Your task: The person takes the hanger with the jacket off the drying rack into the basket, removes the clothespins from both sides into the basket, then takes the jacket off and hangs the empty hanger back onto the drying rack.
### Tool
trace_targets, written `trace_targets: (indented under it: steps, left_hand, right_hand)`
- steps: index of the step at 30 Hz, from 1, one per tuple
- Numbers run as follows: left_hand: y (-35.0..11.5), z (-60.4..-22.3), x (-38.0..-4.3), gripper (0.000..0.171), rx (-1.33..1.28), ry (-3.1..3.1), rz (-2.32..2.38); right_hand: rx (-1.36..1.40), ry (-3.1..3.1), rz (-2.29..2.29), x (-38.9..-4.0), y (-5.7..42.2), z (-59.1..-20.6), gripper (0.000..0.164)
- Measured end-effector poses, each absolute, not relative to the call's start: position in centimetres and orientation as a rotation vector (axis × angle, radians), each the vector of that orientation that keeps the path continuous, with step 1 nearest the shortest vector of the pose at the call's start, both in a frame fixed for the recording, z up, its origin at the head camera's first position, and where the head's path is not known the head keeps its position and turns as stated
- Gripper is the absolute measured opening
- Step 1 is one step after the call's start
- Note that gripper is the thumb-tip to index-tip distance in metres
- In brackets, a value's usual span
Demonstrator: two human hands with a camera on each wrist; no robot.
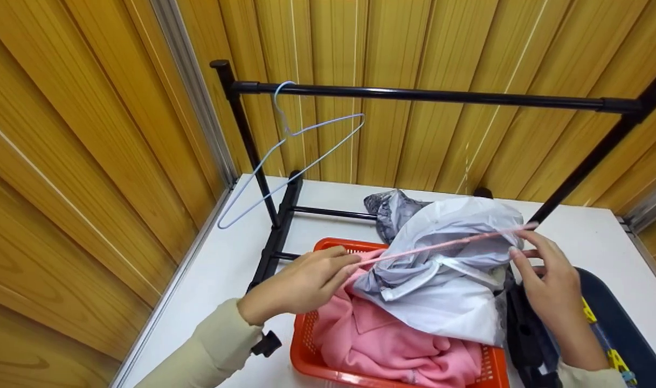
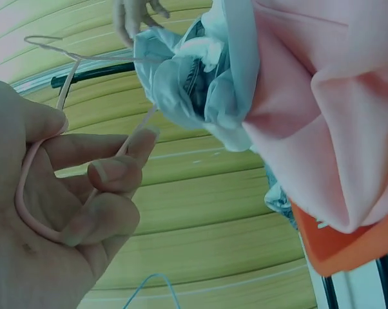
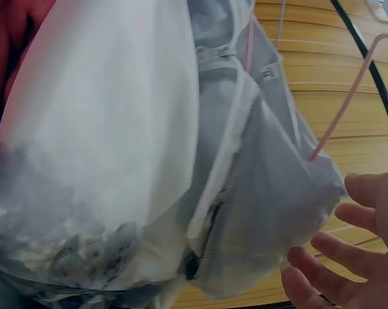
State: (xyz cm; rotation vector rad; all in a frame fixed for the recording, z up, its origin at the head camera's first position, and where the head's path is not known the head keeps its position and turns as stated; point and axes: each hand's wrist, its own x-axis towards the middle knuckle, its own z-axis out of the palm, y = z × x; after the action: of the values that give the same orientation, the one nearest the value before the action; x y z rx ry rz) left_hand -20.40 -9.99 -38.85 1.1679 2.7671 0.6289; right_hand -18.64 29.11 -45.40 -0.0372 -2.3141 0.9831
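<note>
A pink clothes hanger (image 1: 425,249) is gripped by my left hand (image 1: 311,280), its loop lying in the curled fingers in the left wrist view (image 2: 28,187). The hanger's other part runs into the opening of a white and grey zip jacket (image 1: 441,315). My right hand (image 1: 554,285) is at the jacket's right edge, its fingers apart and loosely bent in the right wrist view (image 3: 349,257). One end of the hanger sticks out past the jacket there. Below the jacket, a pink garment (image 1: 371,334) lies in an orange basket (image 1: 301,345).
A black clothes rack (image 1: 430,96) stands behind, with a light blue hanger (image 1: 328,153) on its bar. Grey patterned cloth (image 1: 395,210) lies behind the basket. At the right sits a dark tray (image 1: 624,318) holding yellow and blue items. Wooden panels (image 1: 392,43) enclose the white table (image 1: 198,302).
</note>
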Motion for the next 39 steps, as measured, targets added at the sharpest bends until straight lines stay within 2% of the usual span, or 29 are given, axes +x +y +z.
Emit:
trace_targets:
  steps: [3,15,26,31,39]
  left_hand:
    - [-10.9,-38.1,-20.3,0.047,1.17,2.749,0.695]
    - [-13.7,-34.6,-20.6,0.034,1.163,2.668,0.969]
    - [-12.1,-33.8,-21.4,0.03,1.145,2.752,1.156]
    - [-9.9,-34.2,-22.3,0.029,1.103,2.86,1.196]
    - [-6.6,-35.0,-24.1,0.031,1.094,2.949,1.212]
  right_hand:
    - [-0.015,-2.271,0.954,-19.3,29.3,-46.1,0.031]
    - [-0.146,-2.329,0.944,-20.6,30.0,-47.4,0.028]
    - [-0.066,-2.45,0.943,-19.8,30.2,-48.1,0.036]
    - [-0.05,-2.58,0.953,-19.0,29.7,-48.0,0.052]
    - [0.044,-2.684,0.965,-18.7,29.0,-47.9,0.101]
